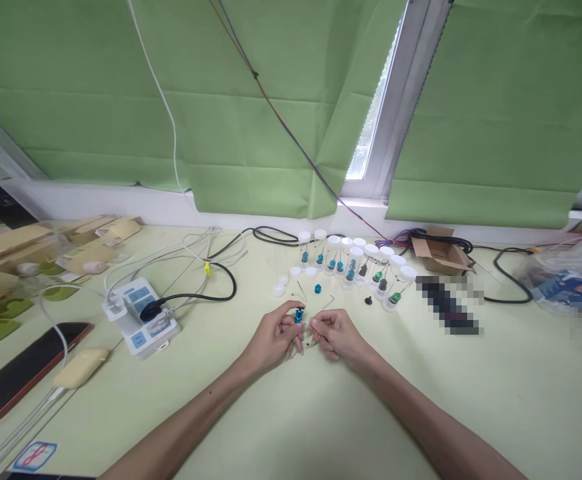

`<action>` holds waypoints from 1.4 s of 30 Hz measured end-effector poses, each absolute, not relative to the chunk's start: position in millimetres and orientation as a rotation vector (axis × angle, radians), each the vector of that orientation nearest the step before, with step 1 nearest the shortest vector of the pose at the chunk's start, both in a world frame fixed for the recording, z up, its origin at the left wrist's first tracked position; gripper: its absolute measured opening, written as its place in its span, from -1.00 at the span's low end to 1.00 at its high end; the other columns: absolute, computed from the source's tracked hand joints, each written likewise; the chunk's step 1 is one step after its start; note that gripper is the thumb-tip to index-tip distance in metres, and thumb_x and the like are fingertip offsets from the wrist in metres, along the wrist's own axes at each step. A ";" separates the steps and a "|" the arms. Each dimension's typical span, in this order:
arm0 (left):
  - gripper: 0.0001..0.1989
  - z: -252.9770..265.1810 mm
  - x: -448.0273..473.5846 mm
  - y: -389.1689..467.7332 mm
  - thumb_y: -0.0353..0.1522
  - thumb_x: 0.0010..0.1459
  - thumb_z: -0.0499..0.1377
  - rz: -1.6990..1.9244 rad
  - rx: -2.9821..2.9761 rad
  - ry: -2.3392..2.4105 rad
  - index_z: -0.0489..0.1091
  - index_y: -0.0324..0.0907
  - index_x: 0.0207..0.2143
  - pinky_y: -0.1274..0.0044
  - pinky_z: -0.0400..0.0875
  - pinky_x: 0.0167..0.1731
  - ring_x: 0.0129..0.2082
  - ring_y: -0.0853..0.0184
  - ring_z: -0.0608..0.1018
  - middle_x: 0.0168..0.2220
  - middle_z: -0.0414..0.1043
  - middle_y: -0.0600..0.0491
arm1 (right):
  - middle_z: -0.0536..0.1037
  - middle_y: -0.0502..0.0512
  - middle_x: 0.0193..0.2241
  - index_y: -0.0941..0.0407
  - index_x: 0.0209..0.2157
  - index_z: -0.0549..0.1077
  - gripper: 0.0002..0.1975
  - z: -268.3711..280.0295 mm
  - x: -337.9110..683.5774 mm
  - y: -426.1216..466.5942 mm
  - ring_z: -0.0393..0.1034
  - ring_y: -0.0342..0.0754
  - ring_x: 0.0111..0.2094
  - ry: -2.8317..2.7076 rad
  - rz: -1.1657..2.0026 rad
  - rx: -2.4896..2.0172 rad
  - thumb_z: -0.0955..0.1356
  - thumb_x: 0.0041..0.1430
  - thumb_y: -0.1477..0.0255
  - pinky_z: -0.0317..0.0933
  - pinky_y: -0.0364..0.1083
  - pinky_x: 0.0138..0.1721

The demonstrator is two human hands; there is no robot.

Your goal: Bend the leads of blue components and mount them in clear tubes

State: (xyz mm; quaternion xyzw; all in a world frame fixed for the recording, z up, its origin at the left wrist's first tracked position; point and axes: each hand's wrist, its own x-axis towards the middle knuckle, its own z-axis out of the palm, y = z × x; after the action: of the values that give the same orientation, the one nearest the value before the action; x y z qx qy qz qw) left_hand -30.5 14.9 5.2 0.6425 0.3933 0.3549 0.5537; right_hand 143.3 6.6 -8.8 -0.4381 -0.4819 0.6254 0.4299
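My left hand [275, 337] is closed around a small shiny blue metal part [299, 315] with a dark top, held between thumb and fingers just above the table. My right hand [338, 333] meets it from the right, its thumb and forefinger pinched at the part's lower end. What that pinch holds is too small to make out. Just beyond the right fingers shows a thin bent metal rod [329, 302]; whether it is held or lying down I cannot tell. Farther off lie another blue piece [317, 289], a small black piece [369, 301] and thin metal pins [301, 291].
Several clear vials [355, 267] with white caps and blue, green or dark parts stand behind the hands. Loose white caps [279, 289] lie left of them. A power strip [143, 317] with cables and a phone [21, 373] occupy the left. A cardboard box [441, 252] sits back right.
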 end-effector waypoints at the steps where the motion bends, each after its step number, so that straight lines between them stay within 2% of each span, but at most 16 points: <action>1: -0.67 5.5 -30.5 14.7 -0.24 0.17 0.14 0.843 1.526 0.934 0.25 -0.14 -0.03 0.62 0.23 -0.72 -0.64 0.30 0.54 -0.58 0.34 0.17 | 0.40 -0.04 -0.65 0.22 -0.49 0.42 -0.57 -8.8 143.2 6.6 0.01 -0.33 -0.84 -1.203 1.562 -1.098 0.42 -0.05 0.08 -0.09 -0.25 -0.86; 6: -0.68 9.5 -30.0 14.3 -0.26 0.16 0.15 0.879 1.577 0.953 0.28 -0.13 -0.05 0.61 0.26 -0.65 -0.63 0.30 0.55 -0.65 0.26 0.22 | 0.37 -0.08 -0.72 0.19 -0.53 0.41 -0.61 -9.8 143.6 7.3 0.05 -0.29 -0.86 -1.243 1.495 -1.094 0.39 0.02 0.12 -0.05 -0.24 -0.85; 10: -0.66 11.5 -29.8 16.6 -0.27 0.15 0.16 0.893 1.569 0.950 0.27 -0.12 -0.02 0.59 0.31 -0.61 -0.60 0.31 0.54 -0.63 0.28 0.22 | 0.30 -0.12 -0.79 0.18 -0.53 0.40 -0.64 -11.5 142.6 7.8 0.10 -0.25 -0.85 -1.292 1.400 -1.065 0.34 0.12 0.17 -0.02 -0.24 -0.82; 16: -0.67 8.5 -29.7 22.4 -0.25 0.14 0.18 0.897 1.500 0.902 0.29 -0.14 -0.05 0.59 0.32 -0.62 -0.59 0.35 0.51 -0.58 0.31 0.19 | 0.39 -0.07 -0.68 0.18 -0.51 0.42 -0.66 -12.9 138.7 8.9 0.16 -0.24 -0.82 -1.247 1.379 -1.079 0.37 0.07 0.17 0.04 -0.23 -0.81; 23: -0.65 8.4 -31.6 25.6 -0.23 0.09 0.22 0.922 1.447 0.948 0.32 -0.16 -0.10 0.58 0.31 -0.62 -0.60 0.37 0.48 -0.56 0.33 0.18 | 0.28 -0.12 -0.80 0.14 -0.56 0.36 -0.65 -13.2 139.5 8.9 0.11 -0.23 -0.83 -1.327 1.281 -1.119 0.33 0.12 0.17 -0.01 -0.23 -0.79; 28: -0.62 12.4 -39.1 31.6 -0.21 0.03 0.26 0.960 1.433 1.084 0.36 -0.17 -0.12 0.56 0.31 -0.57 -0.57 0.35 0.50 -0.59 0.36 0.16 | 0.40 -0.03 -0.66 0.14 -0.50 0.40 -0.72 -9.9 145.4 9.8 0.17 -0.21 -0.77 -1.429 1.063 -1.225 0.30 0.16 0.23 0.03 -0.19 -0.72; 32: -0.63 15.9 -41.3 32.2 -0.22 0.00 0.27 0.923 1.382 1.097 0.36 -0.18 -0.15 0.56 0.29 -0.58 -0.53 0.32 0.52 -0.56 0.39 0.12 | 0.42 0.00 -0.61 0.12 -0.46 0.45 -0.78 -9.2 149.9 9.4 0.25 -0.14 -0.59 -1.712 0.711 -1.240 0.27 0.21 0.36 0.12 -0.16 -0.52; 35: -0.65 19.6 -40.2 30.3 -0.24 -0.05 0.30 0.943 1.322 1.071 0.38 -0.18 -0.21 0.54 0.32 -0.53 -0.55 0.36 0.50 -0.53 0.38 0.13 | 0.47 0.06 -0.50 0.12 -0.42 0.48 -0.80 -10.2 150.9 9.1 0.30 -0.09 -0.48 -1.866 0.531 -1.223 0.26 0.23 0.43 0.15 -0.13 -0.40; 39: -0.68 23.7 -39.9 28.1 -0.25 -0.07 0.33 0.947 1.255 1.073 0.38 -0.19 -0.27 0.50 0.37 -0.42 -0.55 0.39 0.49 -0.50 0.39 0.12 | 0.46 0.08 -0.40 0.12 -0.36 0.48 -0.83 -12.0 150.6 8.6 0.35 -0.07 -0.40 -1.934 0.462 -1.259 0.26 0.25 0.48 0.19 -0.11 -0.33; 42: -0.68 23.5 -41.0 27.7 -0.25 -0.05 0.33 0.936 1.226 1.067 0.37 -0.19 -0.26 0.49 0.36 -0.41 -0.58 0.41 0.45 -0.54 0.38 0.13 | 0.45 0.09 -0.36 0.12 -0.33 0.48 -0.86 -12.0 150.2 7.8 0.36 -0.06 -0.37 -1.933 0.450 -1.285 0.28 0.25 0.49 0.21 -0.11 -0.33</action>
State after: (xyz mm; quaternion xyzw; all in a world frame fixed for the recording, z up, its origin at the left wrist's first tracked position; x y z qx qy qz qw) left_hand -41.0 27.7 23.5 0.5270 0.4588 0.4023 0.5916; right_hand 150.2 7.8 -12.0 -0.5028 -0.7566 0.1760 0.3791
